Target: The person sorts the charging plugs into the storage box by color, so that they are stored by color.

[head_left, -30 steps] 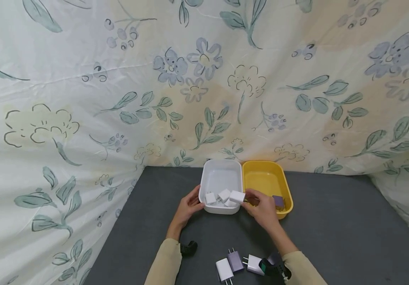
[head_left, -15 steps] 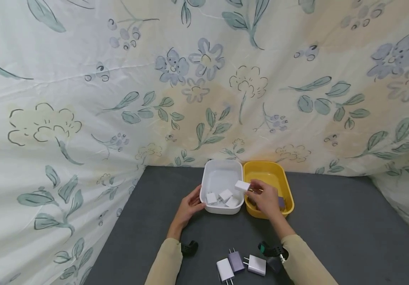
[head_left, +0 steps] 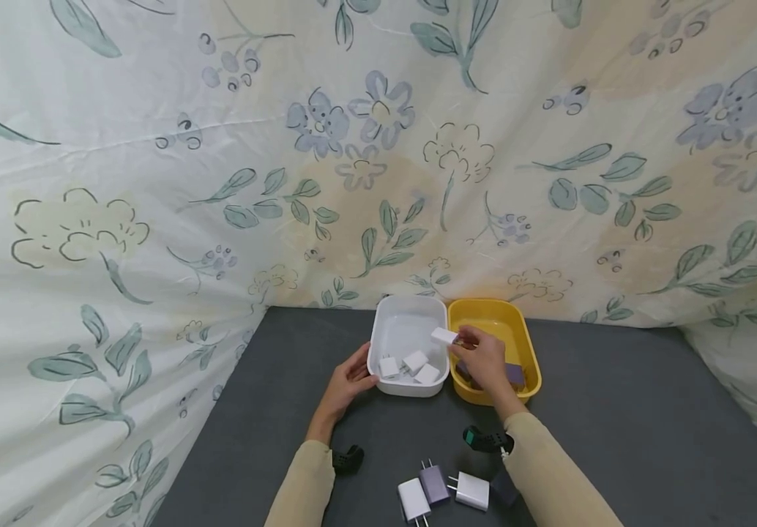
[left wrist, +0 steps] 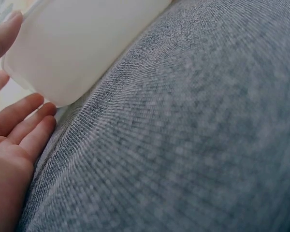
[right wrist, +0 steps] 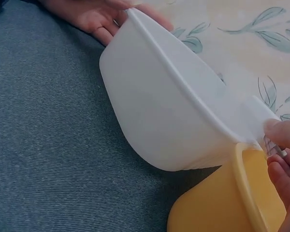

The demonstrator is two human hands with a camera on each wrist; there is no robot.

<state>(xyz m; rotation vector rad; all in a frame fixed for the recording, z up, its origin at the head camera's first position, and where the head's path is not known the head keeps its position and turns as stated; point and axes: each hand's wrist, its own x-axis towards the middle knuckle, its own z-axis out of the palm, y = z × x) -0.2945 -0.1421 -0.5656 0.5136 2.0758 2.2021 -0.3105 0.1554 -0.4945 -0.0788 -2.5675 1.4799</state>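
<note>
While the right hand (head_left: 484, 357) pinches a white charger (head_left: 443, 335) over the right edge of the white tub (head_left: 408, 391), the left hand (head_left: 347, 384) rests relaxed fingers on its near-left corner. Inside lie three white chargers (head_left: 414, 361); the yellow tub (head_left: 504, 322) has at least two purple chargers (head_left: 514, 375), the worktop (head_left: 583, 410) four toward its near edge.

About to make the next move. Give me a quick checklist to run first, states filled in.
1. White charger pinched in right grip: ok.
2. Left grip touching white bin: ok.
3. Visible chargers in white bin all white: ok.
4. Full contents of yellow bin: cannot tell; purple chargers show, right grip hides part.
5. Table cleared: not ok; loose chargers, white and purple, lie there.
</note>
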